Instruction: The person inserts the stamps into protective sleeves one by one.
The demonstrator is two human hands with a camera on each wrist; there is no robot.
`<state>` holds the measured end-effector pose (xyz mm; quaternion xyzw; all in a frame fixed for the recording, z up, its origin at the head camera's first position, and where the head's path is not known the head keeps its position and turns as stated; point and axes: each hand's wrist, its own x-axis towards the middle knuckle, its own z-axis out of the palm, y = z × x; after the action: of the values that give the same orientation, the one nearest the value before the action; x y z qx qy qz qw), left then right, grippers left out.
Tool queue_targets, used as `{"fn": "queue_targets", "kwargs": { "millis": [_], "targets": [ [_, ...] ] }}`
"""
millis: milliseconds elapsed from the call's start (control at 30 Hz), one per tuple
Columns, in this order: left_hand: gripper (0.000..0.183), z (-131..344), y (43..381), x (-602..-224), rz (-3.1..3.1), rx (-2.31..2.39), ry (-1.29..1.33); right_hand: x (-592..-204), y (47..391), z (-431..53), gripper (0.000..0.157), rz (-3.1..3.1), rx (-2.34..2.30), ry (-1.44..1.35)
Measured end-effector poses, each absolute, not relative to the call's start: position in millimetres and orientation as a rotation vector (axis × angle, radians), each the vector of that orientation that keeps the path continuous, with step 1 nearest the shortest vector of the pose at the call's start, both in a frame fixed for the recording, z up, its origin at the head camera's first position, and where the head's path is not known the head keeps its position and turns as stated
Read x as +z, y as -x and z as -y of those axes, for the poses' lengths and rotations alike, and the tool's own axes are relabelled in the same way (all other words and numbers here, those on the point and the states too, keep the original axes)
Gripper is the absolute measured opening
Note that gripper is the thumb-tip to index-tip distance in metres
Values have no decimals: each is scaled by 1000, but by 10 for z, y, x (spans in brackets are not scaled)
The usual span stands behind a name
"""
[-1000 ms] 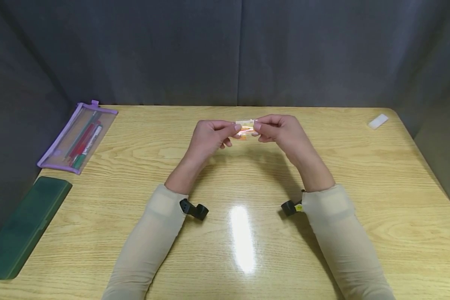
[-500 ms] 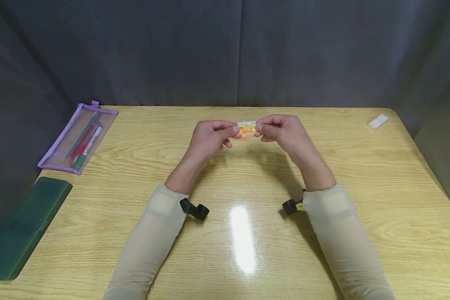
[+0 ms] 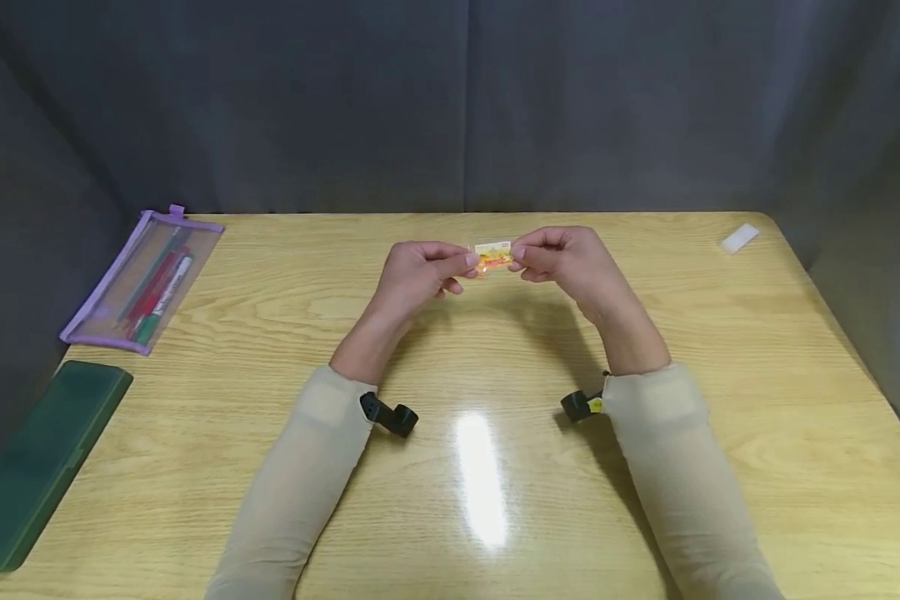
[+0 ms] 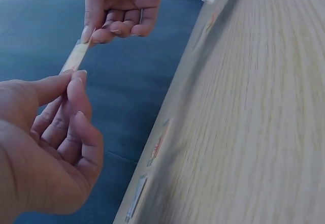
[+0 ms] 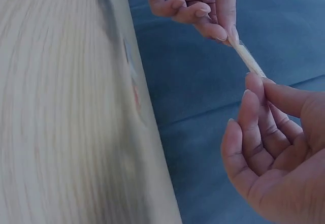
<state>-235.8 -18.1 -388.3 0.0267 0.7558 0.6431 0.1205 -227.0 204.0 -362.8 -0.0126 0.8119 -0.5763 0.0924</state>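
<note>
A small flat packet [image 3: 492, 255], printed yellow and orange with clear plastic at its edge, is held up above the far part of the table. My left hand [image 3: 420, 273] pinches its left end between thumb and forefinger. At the opposite end, the thumb and forefinger of my right hand [image 3: 562, 260] pinch it too. In the left wrist view the packet [image 4: 75, 56] appears nearly edge-on, stretched between both sets of fingertips. The right wrist view likewise shows the packet [image 5: 249, 60] as a thin pale strip. Its ends are hidden under the fingers.
At the far left of the wooden table [image 3: 270, 375] lies a see-through pouch [image 3: 142, 283] with purple edging, pens inside. A dark green case [image 3: 45, 467] lies nearer, along the left edge. Far right sits a white rectangular block [image 3: 739, 238]. A dark curtain [image 3: 307, 108] hangs behind.
The head view has shifted slightly, so the table things appear a little further left. Glare has left the packet and its print shows. Both hands keep their pinch on it.
</note>
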Motion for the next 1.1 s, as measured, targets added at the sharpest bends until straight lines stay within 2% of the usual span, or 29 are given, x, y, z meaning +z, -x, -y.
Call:
{"fn": "queue_targets", "kwargs": {
  "millis": [267,533,1100],
  "targets": [
    [21,27,2539,-3916,-2245,1757,-61,-3682,2428,-2180,23,-2447,-1552,-22],
    [17,-123,2705,-3977,-2295,1660,63,-3844,2623,-2205,25,-2504,-1404,-64],
    [20,-233,2702,-3908,-2367,1431,87,-3894,2738,-2313,22,-2559,-1134,-157]
  ]
}}
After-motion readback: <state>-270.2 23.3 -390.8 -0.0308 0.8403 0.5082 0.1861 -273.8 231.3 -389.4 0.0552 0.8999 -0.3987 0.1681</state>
